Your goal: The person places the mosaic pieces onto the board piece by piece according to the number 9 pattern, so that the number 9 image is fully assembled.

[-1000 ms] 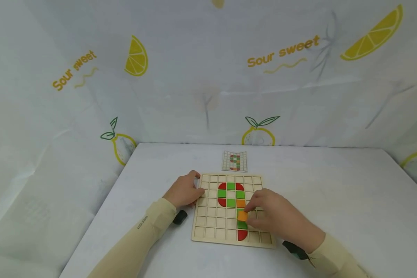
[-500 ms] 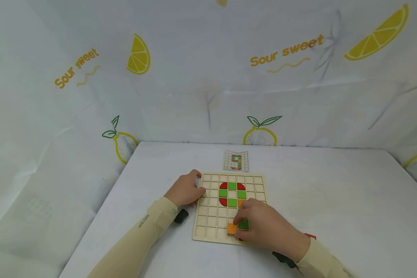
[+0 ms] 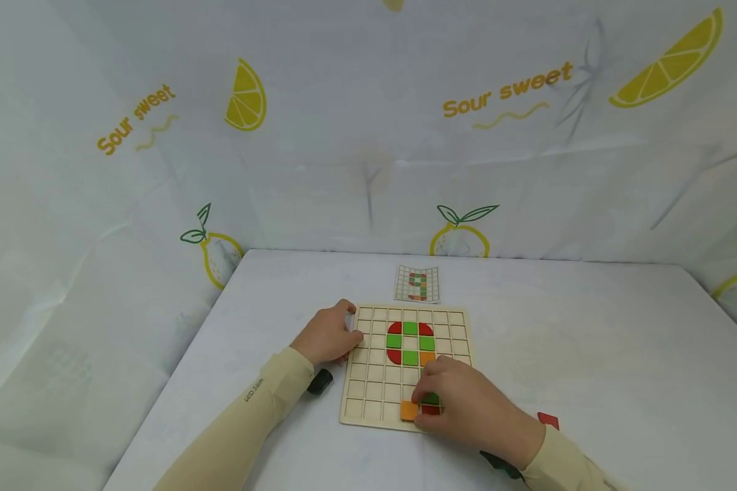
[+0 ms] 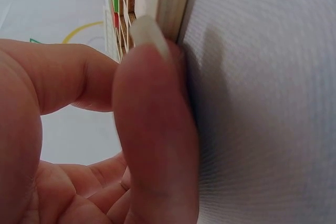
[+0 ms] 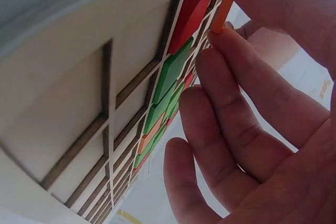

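Observation:
A wooden grid board (image 3: 374,392) lies on the white table and holds red, green and orange tiles in a figure. My right hand (image 3: 457,401) pinches an orange square tile (image 3: 409,410) at the board's bottom row, just left of a red tile (image 3: 432,410). In the right wrist view the orange tile (image 5: 223,11) sits between thumb and forefinger of the right hand (image 5: 252,103), beside the red tile (image 5: 191,14). My left hand (image 3: 328,335) holds the board's left edge; in the left wrist view the left hand (image 4: 152,129) has a digit against the board's side (image 4: 173,3).
A small pattern card (image 3: 417,284) lies behind the board. One loose red piece (image 3: 548,419) lies on the table by my right wrist. A lemon-print cloth (image 3: 368,136) forms the backdrop and side walls.
My right hand carried the orange tile from the figure's right column down to the bottom row, beside the red tile. The left hand has stayed on the board's edge.

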`<action>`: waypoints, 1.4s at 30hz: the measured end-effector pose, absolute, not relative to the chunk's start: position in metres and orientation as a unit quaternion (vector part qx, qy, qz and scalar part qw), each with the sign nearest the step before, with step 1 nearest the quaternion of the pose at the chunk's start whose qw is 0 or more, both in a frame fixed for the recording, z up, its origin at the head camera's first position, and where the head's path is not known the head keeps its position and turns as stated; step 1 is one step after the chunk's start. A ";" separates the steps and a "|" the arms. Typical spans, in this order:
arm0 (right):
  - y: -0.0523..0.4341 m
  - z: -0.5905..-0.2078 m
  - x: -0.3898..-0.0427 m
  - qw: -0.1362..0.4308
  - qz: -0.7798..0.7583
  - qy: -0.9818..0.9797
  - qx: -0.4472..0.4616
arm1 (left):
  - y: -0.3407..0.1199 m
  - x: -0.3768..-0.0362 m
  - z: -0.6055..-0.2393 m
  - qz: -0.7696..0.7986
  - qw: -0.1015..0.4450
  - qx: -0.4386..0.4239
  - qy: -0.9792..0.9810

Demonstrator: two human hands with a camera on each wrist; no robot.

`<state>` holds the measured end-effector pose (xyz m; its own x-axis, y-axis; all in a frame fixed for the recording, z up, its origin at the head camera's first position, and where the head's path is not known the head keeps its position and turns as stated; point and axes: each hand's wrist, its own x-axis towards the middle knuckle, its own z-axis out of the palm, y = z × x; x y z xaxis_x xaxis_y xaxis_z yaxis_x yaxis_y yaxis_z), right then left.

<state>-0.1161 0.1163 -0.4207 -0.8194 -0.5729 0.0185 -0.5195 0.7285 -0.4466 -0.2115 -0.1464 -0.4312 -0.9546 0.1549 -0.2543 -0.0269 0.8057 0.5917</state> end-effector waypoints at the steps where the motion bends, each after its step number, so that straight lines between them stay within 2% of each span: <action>1: 0.116 -0.421 -0.116 0.061 -0.219 0.928 -0.294 | -0.146 -0.212 -0.431 0.310 0.147 0.034 0.939; 17: 0.116 -0.424 -0.116 0.036 -0.208 0.926 -0.312 | -0.150 -0.214 -0.433 0.313 0.143 0.038 0.938; 42: 0.117 -0.423 -0.114 0.051 -0.200 0.932 -0.299 | -0.148 -0.215 -0.435 0.316 0.147 0.039 0.937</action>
<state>-0.1144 0.1170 -0.4229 -0.8155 -0.5782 0.0247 -0.5376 0.7410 -0.4025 -0.2154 -0.1478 -0.4352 -0.9537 0.1658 -0.2508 -0.0198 0.7978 0.6027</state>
